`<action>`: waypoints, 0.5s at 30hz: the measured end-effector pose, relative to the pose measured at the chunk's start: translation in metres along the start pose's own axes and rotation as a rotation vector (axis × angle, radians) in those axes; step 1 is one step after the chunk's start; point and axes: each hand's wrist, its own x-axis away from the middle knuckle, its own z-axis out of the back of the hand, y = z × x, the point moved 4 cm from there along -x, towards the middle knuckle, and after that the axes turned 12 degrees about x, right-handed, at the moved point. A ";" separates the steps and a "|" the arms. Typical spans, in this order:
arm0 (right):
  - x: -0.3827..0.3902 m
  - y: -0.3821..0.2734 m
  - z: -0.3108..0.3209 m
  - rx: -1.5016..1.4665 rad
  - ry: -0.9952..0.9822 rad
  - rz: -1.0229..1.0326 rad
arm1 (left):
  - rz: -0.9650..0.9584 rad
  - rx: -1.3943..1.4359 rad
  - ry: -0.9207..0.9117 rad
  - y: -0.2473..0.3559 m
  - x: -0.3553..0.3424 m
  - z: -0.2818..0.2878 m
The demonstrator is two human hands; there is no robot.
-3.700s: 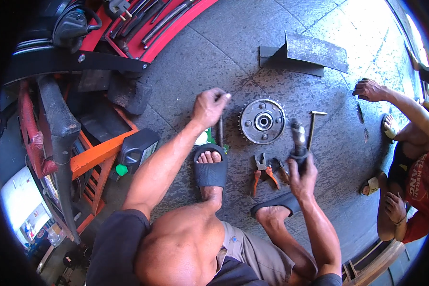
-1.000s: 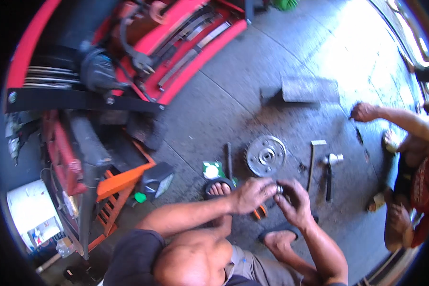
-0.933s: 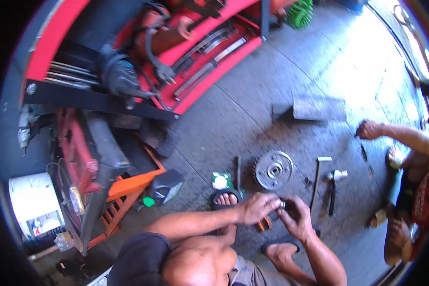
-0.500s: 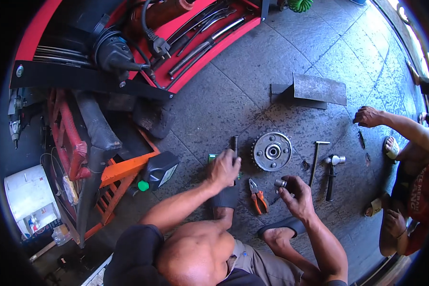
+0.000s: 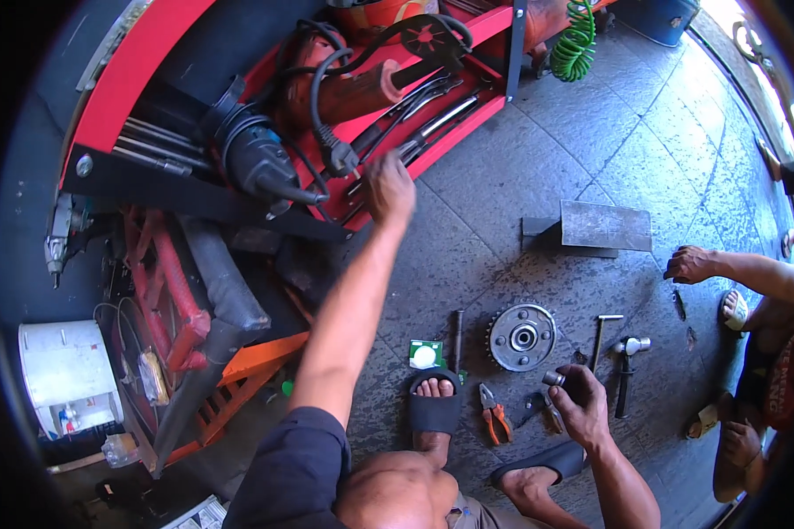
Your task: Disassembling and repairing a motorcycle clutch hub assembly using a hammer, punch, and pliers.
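My left hand (image 5: 390, 188) is stretched out to the red tool tray (image 5: 485, 115), over its near end. Its fingers are blurred and partly hidden, so a grip cannot be made out. Long metal tools (image 5: 445, 122) lie in the tray just beyond it. Between the fingertips of my right hand (image 5: 582, 407) is a small metal cylinder (image 5: 553, 378), held above the floor. Close to that hand are orange-handled pliers (image 5: 495, 416) and a round toothed metal hub (image 5: 521, 338). A dark metal rod (image 5: 458, 342) lies left of the hub.
A hammer (image 5: 626, 375) and a T-handle wrench (image 5: 602, 344) lie to the right. Beyond stands a bent metal plate (image 5: 604, 227). A power tool (image 5: 258, 159) with a cable fills the cabinet's left side. At right, another person's hand (image 5: 690, 264) reaches in.
My left hand has left the dark rod and moved up to the red tray; the rod lies on the floor. The right hand keeps the small cylinder. The view has shifted.
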 end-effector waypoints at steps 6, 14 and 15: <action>0.004 -0.014 0.015 -0.192 0.074 -0.032 | 0.176 -0.282 -0.403 -0.063 -0.096 -0.070; -0.025 -0.027 0.016 -0.500 0.119 0.079 | -0.061 -0.065 -0.115 0.011 -0.050 -0.034; -0.028 -0.031 0.013 -0.506 0.117 0.103 | 0.015 0.091 -0.232 0.047 -0.030 -0.011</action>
